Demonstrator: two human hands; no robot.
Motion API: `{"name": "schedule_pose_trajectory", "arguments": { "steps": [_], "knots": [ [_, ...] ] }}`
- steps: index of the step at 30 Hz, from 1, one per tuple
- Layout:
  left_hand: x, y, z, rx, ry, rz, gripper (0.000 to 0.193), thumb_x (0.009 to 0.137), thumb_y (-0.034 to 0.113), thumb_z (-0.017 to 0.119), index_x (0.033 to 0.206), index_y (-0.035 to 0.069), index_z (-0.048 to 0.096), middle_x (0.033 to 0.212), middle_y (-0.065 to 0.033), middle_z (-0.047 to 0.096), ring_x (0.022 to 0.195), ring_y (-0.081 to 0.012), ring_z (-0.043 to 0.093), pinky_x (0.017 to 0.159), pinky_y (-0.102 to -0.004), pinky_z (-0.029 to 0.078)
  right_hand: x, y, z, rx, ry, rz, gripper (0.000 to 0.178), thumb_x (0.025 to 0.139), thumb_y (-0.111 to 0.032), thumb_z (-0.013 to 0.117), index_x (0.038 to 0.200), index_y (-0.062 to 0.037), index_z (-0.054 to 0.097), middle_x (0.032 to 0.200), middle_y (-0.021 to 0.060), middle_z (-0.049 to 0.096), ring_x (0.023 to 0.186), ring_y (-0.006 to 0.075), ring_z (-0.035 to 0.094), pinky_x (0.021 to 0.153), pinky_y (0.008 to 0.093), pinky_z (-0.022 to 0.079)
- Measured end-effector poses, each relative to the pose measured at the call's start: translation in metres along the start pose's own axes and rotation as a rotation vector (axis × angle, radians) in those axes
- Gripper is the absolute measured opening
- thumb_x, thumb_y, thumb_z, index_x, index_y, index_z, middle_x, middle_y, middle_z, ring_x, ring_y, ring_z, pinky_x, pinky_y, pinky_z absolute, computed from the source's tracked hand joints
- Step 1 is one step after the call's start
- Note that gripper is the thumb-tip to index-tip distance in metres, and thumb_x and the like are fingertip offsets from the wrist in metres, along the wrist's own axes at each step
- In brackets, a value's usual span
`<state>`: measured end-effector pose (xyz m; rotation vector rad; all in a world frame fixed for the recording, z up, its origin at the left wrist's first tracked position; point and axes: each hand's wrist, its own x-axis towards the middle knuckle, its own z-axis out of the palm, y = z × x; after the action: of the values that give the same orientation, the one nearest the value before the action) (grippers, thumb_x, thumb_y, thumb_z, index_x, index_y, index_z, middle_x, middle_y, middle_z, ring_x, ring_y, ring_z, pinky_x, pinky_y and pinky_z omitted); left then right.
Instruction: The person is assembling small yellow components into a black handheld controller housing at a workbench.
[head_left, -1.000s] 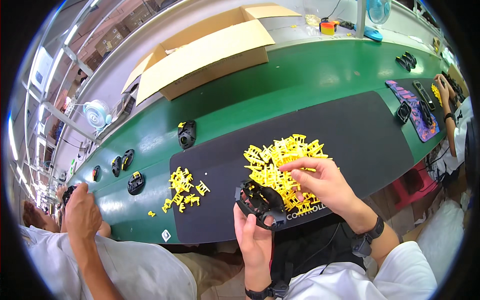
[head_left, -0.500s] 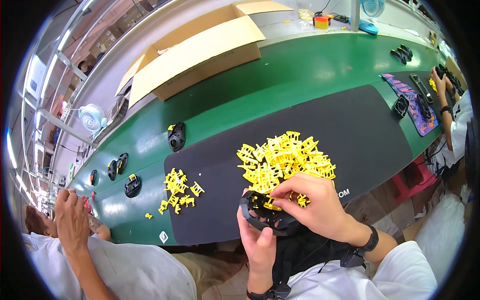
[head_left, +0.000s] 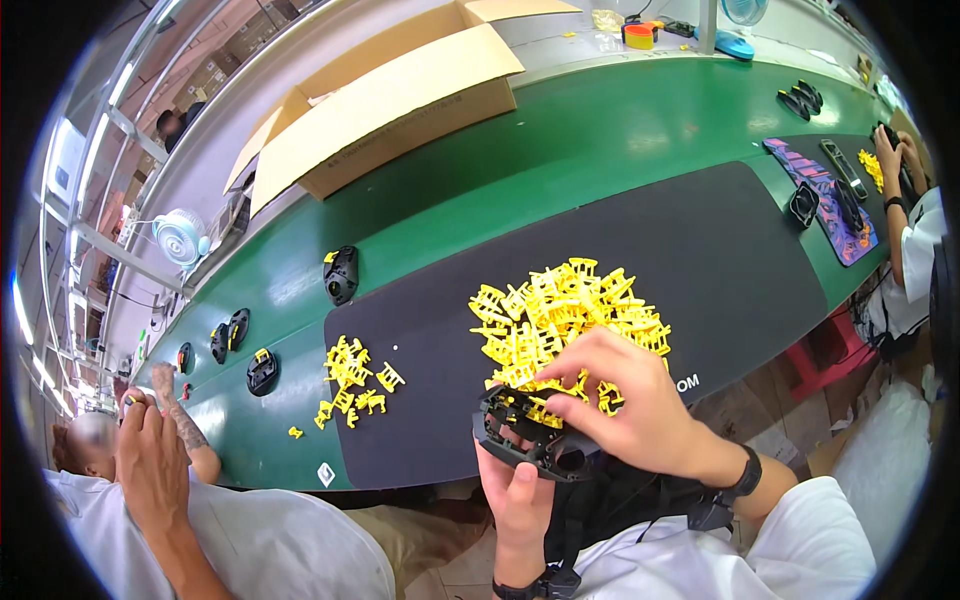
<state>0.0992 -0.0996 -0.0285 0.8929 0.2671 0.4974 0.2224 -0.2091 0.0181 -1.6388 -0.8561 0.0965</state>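
A black plastic mouse shell (head_left: 515,430), hollow side up and tilted, rests in my left hand (head_left: 515,495), whose fingers and thumb are closed around its lower side. My right hand (head_left: 630,405) is over the shell's far edge, thumb and forefinger pinching a small yellow plastic clip (head_left: 546,394) against it. The fingers partly hide that clip. Just beyond both hands lies a big heap of similar yellow clips (head_left: 560,310) on the black mat (head_left: 430,300). A smaller group of yellow clips (head_left: 347,365) lies to the left on the same mat.
Several black shells with yellow clips, one nearest the mat (head_left: 341,275), stand on the green table (head_left: 600,130). An open cardboard box (head_left: 400,120) is at the back. One co-worker's hand (head_left: 150,455) is at left; another's hands (head_left: 890,155) are at far right, beyond a patterned mat (head_left: 815,190).
The mouse shell has tipped in my left hand, showing more of its inside. My right hand has shifted slightly up with its fingers at the shell's edge. The left co-worker's hand has lowered slightly.
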Motion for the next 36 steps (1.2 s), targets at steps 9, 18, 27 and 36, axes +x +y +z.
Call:
{"name": "schedule_pose_trajectory", "arguments": {
  "steps": [9, 18, 27, 36],
  "knots": [
    [-0.008, 0.017, -0.006, 0.002, -0.106, -0.047, 0.080, 0.095, 0.038, 0.065, 0.156, 0.003, 0.026, 0.148, -0.0193, 0.043, 0.132, -0.0310, 0.053, 0.101, -0.0405, 0.055, 0.006, 0.017, -0.007, 0.577, -0.432, 0.234, 0.039, 0.093, -0.010, 0.071, 0.130, -0.0054, 0.059, 0.102, -0.0009, 0.058, 0.091, 0.0076, 0.052, 0.087, 0.0280, 0.047],
    [-0.009, 0.019, -0.017, -0.178, -0.041, -0.214, 0.071, 0.103, 0.042, 0.056, 0.153, -0.001, 0.030, 0.144, -0.0170, 0.048, 0.132, -0.0280, 0.052, 0.103, -0.0404, 0.052, 0.002, 0.007, -0.019, 0.072, -0.380, -0.217, 0.043, 0.080, -0.026, 0.084, 0.116, -0.0107, 0.068, 0.118, 0.0076, 0.059, 0.108, 0.0222, 0.060, 0.089, 0.0340, 0.051],
    [-0.001, 0.022, -0.004, 0.043, 0.062, -0.411, 0.069, 0.107, 0.055, 0.033, 0.148, 0.001, 0.046, 0.134, -0.0162, 0.062, 0.123, -0.0237, 0.060, 0.103, -0.0375, 0.047, 0.003, 0.008, -0.024, -0.410, -0.481, -0.803, 0.009, 0.078, -0.012, 0.067, 0.085, -0.0097, 0.061, 0.095, 0.0019, 0.061, 0.097, 0.0202, 0.063, 0.080, 0.0329, 0.055],
    [0.007, 0.026, -0.011, 0.045, 0.008, -0.420, 0.080, 0.105, 0.063, 0.025, 0.140, -0.004, 0.052, 0.127, -0.0138, 0.066, 0.113, -0.0209, 0.063, 0.098, -0.0342, 0.048, 0.004, 0.003, -0.018, -0.289, -0.586, -0.702, 0.025, 0.075, -0.011, 0.075, 0.097, -0.0030, 0.066, 0.099, 0.0073, 0.063, 0.092, 0.0242, 0.065, 0.077, 0.0360, 0.058]
  ]
}}
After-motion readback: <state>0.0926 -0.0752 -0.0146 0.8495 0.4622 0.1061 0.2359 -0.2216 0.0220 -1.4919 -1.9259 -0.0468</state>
